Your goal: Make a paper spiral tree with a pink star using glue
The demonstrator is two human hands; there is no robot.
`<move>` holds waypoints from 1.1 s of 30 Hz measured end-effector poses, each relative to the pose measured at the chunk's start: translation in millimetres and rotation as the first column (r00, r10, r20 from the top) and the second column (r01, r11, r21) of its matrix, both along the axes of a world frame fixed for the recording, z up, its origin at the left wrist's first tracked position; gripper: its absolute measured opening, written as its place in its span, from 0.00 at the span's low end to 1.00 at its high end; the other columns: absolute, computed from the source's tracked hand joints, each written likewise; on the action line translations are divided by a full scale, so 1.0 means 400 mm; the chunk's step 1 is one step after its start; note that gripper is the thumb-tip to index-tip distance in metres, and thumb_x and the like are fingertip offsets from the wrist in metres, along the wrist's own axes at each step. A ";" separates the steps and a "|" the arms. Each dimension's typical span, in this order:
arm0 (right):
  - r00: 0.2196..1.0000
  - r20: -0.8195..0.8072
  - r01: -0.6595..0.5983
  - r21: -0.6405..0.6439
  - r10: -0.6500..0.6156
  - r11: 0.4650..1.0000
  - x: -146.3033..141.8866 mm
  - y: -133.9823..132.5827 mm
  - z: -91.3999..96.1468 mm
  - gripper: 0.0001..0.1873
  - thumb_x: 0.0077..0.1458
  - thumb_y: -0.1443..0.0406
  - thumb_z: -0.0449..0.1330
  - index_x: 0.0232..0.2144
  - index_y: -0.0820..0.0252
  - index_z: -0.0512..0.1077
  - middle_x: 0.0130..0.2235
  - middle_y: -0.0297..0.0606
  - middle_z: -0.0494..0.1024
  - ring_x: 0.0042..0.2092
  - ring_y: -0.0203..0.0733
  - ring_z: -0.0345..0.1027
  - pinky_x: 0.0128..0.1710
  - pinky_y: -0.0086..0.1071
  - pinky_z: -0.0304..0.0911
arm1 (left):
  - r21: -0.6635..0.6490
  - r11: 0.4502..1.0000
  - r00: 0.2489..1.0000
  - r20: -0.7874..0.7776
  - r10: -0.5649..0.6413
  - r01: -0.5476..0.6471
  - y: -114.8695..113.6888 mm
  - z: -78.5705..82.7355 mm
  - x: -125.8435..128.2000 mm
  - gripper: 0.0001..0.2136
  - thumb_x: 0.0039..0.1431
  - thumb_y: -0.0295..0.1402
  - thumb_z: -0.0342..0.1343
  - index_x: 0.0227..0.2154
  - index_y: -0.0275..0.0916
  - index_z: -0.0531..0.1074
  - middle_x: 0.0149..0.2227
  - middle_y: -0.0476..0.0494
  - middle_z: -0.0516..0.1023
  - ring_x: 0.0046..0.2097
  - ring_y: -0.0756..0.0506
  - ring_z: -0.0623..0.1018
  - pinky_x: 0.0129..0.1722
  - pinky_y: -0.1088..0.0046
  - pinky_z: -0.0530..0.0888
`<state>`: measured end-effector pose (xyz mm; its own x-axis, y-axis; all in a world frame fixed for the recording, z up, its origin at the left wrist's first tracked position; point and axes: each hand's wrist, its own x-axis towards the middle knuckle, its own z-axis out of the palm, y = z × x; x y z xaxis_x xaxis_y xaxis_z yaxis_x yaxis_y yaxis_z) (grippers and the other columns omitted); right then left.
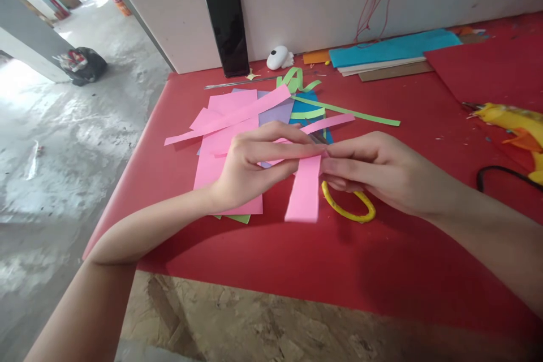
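Observation:
A pink paper strip (304, 195) hangs down between my two hands, over the red tabletop (263, 260). My left hand (267, 161) pinches its upper end from the left. From the right, my right hand (373, 169) closes its fingertips on the same end, so the fingers of both hands nearly meet. The exact fold at the fingertips is hidden. Behind the hands lie pink paper sheets (231, 110), a purple sheet (271, 110) and loose pink strips (237, 116). A yellow scissors handle (350, 214) shows below my right hand; the blades are mostly covered.
A phone (228, 28) leans against the wall beside a white round object (280, 57). Curled green strips (297, 79) lie behind the sheets. Blue foam-like sheets (394, 48) rest along the wall. At right is a yellow glue gun (509, 119) with a black cord (509, 168).

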<state>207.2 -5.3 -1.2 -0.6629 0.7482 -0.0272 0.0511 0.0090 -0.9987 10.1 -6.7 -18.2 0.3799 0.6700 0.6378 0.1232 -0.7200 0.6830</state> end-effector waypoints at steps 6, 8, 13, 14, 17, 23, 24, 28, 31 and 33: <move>0.972 -0.223 0.014 -0.287 -0.080 0.958 -0.015 -0.017 0.004 0.18 0.49 0.55 0.68 0.20 0.61 0.70 0.21 0.28 0.60 0.22 0.26 0.49 0.17 0.26 0.43 | 0.231 0.965 0.989 -0.114 -0.099 0.123 0.026 0.001 -0.014 0.16 0.60 0.29 0.58 0.49 0.51 0.77 0.46 0.46 0.79 0.51 0.43 0.79 0.48 0.64 0.78; 0.970 -0.235 -0.020 -0.344 -0.065 0.939 -0.015 -0.014 0.005 0.18 0.48 0.54 0.69 0.20 0.60 0.70 0.21 0.28 0.60 0.21 0.25 0.48 0.16 0.25 0.42 | 0.243 0.963 0.989 -0.122 -0.085 0.113 0.029 0.003 -0.015 0.14 0.62 0.30 0.56 0.48 0.51 0.78 0.44 0.46 0.80 0.49 0.44 0.80 0.49 0.63 0.77; 0.980 -0.152 -0.169 -0.305 0.127 0.937 0.005 0.010 0.007 0.27 0.53 0.43 0.60 0.20 0.59 0.69 0.19 0.28 0.55 0.18 0.27 0.46 0.15 0.28 0.40 | 0.095 0.995 0.999 -0.043 0.006 -0.002 0.011 0.011 -0.005 0.08 0.62 0.32 0.56 0.35 0.45 0.82 0.34 0.47 0.80 0.38 0.47 0.80 0.43 0.66 0.78; 0.985 -0.121 -0.153 -0.239 0.126 0.959 0.010 0.013 0.010 0.29 0.54 0.41 0.57 0.19 0.59 0.68 0.18 0.28 0.54 0.18 0.27 0.46 0.15 0.29 0.41 | 0.013 1.000 1.000 -0.019 0.019 -0.019 0.004 0.014 -0.001 0.08 0.62 0.32 0.57 0.32 0.44 0.82 0.31 0.47 0.80 0.36 0.48 0.79 0.40 0.68 0.78; 0.999 0.015 0.033 0.069 -0.034 0.997 0.018 0.010 0.027 0.26 0.55 0.44 0.59 0.20 0.60 0.68 0.20 0.30 0.62 0.21 0.28 0.51 0.18 0.28 0.47 | -0.235 0.972 0.998 0.067 0.003 0.013 -0.015 0.025 0.012 0.08 0.59 0.31 0.60 0.26 0.41 0.81 0.27 0.48 0.80 0.32 0.50 0.77 0.35 0.72 0.77; 0.964 0.161 0.053 0.665 -0.213 0.745 0.007 -0.017 0.047 0.18 0.59 0.65 0.56 0.18 0.59 0.59 0.18 0.28 0.57 0.21 0.28 0.48 0.19 0.27 0.46 | -0.506 0.850 0.978 0.203 -0.046 0.145 -0.026 0.027 0.018 0.06 0.54 0.28 0.64 0.24 0.42 0.82 0.26 0.51 0.80 0.30 0.53 0.75 0.31 0.76 0.73; 0.961 0.163 0.042 0.711 -0.222 0.702 0.006 -0.018 0.045 0.17 0.60 0.67 0.54 0.19 0.59 0.60 0.18 0.28 0.57 0.22 0.29 0.48 0.20 0.28 0.46 | -0.526 0.836 0.976 0.214 -0.047 0.155 -0.025 0.025 0.017 0.05 0.54 0.29 0.65 0.24 0.43 0.82 0.26 0.51 0.80 0.30 0.53 0.75 0.31 0.76 0.73; 0.944 0.178 0.042 0.768 -0.277 0.639 0.007 -0.017 0.035 0.16 0.61 0.67 0.54 0.21 0.59 0.62 0.19 0.30 0.62 0.23 0.30 0.51 0.23 0.29 0.48 | -0.555 0.822 0.980 0.199 -0.023 0.132 -0.024 0.017 0.016 0.05 0.54 0.33 0.65 0.25 0.43 0.82 0.26 0.50 0.79 0.31 0.51 0.75 0.34 0.73 0.74; 0.939 0.161 0.077 0.762 -0.304 0.643 0.004 -0.015 0.033 0.18 0.61 0.67 0.55 0.19 0.58 0.59 0.19 0.30 0.61 0.23 0.31 0.50 0.24 0.31 0.48 | -0.524 0.847 0.980 0.198 0.014 0.093 -0.025 0.013 0.018 0.04 0.54 0.31 0.65 0.26 0.44 0.83 0.27 0.49 0.79 0.33 0.50 0.76 0.36 0.72 0.75; 0.944 0.156 0.088 0.728 -0.290 0.680 0.001 -0.015 0.032 0.19 0.60 0.68 0.55 0.18 0.58 0.56 0.19 0.29 0.56 0.22 0.31 0.47 0.23 0.31 0.46 | -0.496 0.865 0.977 0.210 0.031 0.079 -0.025 0.010 0.018 0.03 0.53 0.30 0.65 0.28 0.44 0.83 0.29 0.49 0.80 0.34 0.50 0.77 0.36 0.72 0.76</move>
<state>207.7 -11.2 11.7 -0.5511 0.7192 0.4230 0.3660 0.6640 -0.6521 17.3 -16.7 -14.1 0.2988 0.9107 0.2852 -0.0707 -0.2769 0.9583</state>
